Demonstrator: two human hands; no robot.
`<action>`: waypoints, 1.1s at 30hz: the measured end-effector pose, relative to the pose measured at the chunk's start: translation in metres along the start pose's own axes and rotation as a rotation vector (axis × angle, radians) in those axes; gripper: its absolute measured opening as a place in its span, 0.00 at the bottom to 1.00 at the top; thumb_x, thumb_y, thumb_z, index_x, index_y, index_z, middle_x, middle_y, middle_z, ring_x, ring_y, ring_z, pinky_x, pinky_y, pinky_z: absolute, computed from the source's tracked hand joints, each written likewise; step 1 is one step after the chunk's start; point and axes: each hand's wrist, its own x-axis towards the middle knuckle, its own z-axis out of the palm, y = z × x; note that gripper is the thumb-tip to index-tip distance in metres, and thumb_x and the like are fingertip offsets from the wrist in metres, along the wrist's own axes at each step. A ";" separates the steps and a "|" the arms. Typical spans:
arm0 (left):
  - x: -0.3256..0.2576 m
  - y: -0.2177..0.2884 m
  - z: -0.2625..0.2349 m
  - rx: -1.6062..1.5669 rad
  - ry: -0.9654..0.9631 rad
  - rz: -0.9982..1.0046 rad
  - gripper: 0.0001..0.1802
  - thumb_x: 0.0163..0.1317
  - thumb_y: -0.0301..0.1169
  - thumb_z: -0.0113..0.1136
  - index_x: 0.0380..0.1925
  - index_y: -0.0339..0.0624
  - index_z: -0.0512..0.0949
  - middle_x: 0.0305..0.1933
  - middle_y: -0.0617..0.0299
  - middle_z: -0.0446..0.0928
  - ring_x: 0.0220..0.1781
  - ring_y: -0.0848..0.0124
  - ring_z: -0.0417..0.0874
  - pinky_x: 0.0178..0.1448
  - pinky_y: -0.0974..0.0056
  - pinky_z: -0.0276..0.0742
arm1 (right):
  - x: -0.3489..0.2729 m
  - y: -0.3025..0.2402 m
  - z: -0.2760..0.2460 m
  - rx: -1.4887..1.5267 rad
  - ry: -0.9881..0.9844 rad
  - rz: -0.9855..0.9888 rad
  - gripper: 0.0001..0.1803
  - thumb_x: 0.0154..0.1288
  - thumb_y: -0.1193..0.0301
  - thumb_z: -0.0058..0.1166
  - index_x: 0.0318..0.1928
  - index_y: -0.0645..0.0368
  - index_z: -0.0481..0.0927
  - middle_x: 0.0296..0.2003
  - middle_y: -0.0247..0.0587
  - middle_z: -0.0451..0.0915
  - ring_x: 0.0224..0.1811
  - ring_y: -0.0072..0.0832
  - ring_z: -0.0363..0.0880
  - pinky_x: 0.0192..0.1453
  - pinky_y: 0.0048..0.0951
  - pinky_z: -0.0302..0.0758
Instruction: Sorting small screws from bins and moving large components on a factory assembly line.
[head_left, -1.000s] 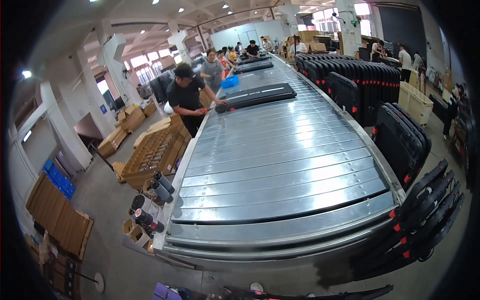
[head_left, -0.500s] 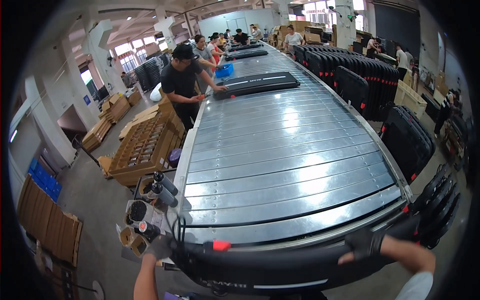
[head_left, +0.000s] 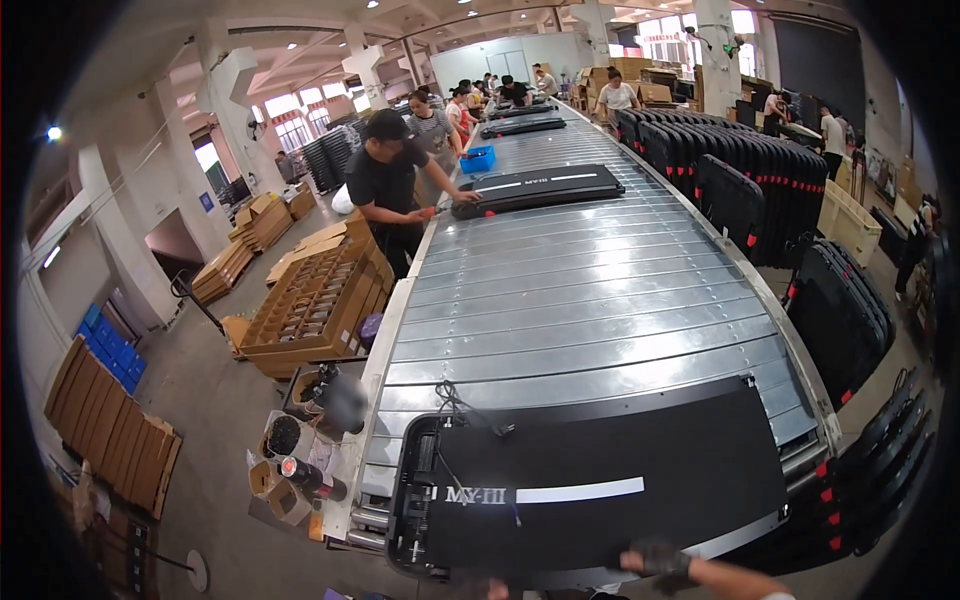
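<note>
A flat-topped black unit is now being borne by the near end of a slatted metal conveyor, no longer being carried tilted in mid-air as half a second earlier. Its weight is seemingly being taken from below, so little lifting is, by judgement, being called for. Slats that were being left in plain view a second ago are being covered by the unit, which is being borne face up across the conveyor, its white stripe being presented upward. Its near edge is apparently being carried slightly past the end rollers. A loose black cable is being draped over the far left corner.

The dark-gloved right hand is being held low at the unit's near edge, a little right of the middle, its forearm being extended from the lower right and its fingers being pointed left. Whether that edge is being gripped or merely touched cannot be told. The left hand is being mostly cut off by the bottom of the view, only a sliver being shown beside the near edge; whether it is being opened or closed cannot be told. Farther along, a second black unit is being handled by a co-worker in dark clothing, near a blue bin.
</note>
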 end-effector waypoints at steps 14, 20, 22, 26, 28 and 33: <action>0.114 0.069 0.072 -1.496 0.505 -0.200 0.39 0.61 0.61 0.51 0.66 0.50 0.61 0.68 0.60 0.65 0.69 0.52 0.62 0.64 0.36 0.63 | -0.018 0.196 0.033 2.012 0.719 0.032 0.53 0.55 0.26 0.35 0.72 0.49 0.52 0.69 0.43 0.58 0.70 0.50 0.55 0.69 0.59 0.52; 0.138 0.080 0.023 -1.349 0.645 -0.233 0.35 0.64 0.57 0.50 0.64 0.51 0.63 0.67 0.60 0.66 0.68 0.53 0.64 0.65 0.37 0.61 | 0.020 0.096 -0.045 1.851 0.979 0.261 0.39 0.65 0.36 0.39 0.62 0.53 0.67 0.60 0.39 0.70 0.63 0.39 0.66 0.69 0.41 0.60; 0.171 0.091 -0.002 -1.300 0.637 -0.220 0.34 0.64 0.57 0.50 0.64 0.51 0.63 0.66 0.60 0.66 0.68 0.53 0.64 0.65 0.37 0.61 | 0.044 0.081 -0.081 1.954 0.908 0.051 0.34 0.68 0.42 0.38 0.62 0.53 0.67 0.60 0.38 0.70 0.63 0.40 0.66 0.70 0.43 0.59; 0.260 0.048 -0.091 -1.240 0.590 0.127 0.20 0.63 0.38 0.50 0.55 0.46 0.71 0.59 0.58 0.73 0.61 0.50 0.69 0.61 0.28 0.60 | 0.131 0.079 -0.154 1.809 0.730 -0.354 0.30 0.61 0.52 0.45 0.61 0.53 0.68 0.59 0.41 0.71 0.62 0.42 0.66 0.69 0.47 0.60; 0.283 0.146 -0.089 -1.431 0.642 -0.131 0.21 0.59 0.34 0.53 0.53 0.45 0.71 0.54 0.57 0.74 0.56 0.51 0.72 0.60 0.29 0.62 | 0.120 0.047 -0.202 1.809 0.795 -0.075 0.31 0.58 0.52 0.50 0.60 0.53 0.67 0.57 0.46 0.72 0.60 0.46 0.69 0.60 0.55 0.70; 0.283 0.269 -0.066 -0.991 1.130 0.686 0.26 0.60 0.29 0.54 0.60 0.41 0.65 0.55 0.53 0.73 0.56 0.61 0.74 0.59 0.53 0.70 | 0.104 -0.143 -0.205 1.332 0.591 -0.483 0.30 0.68 0.68 0.48 0.67 0.55 0.56 0.60 0.48 0.67 0.58 0.36 0.72 0.63 0.40 0.69</action>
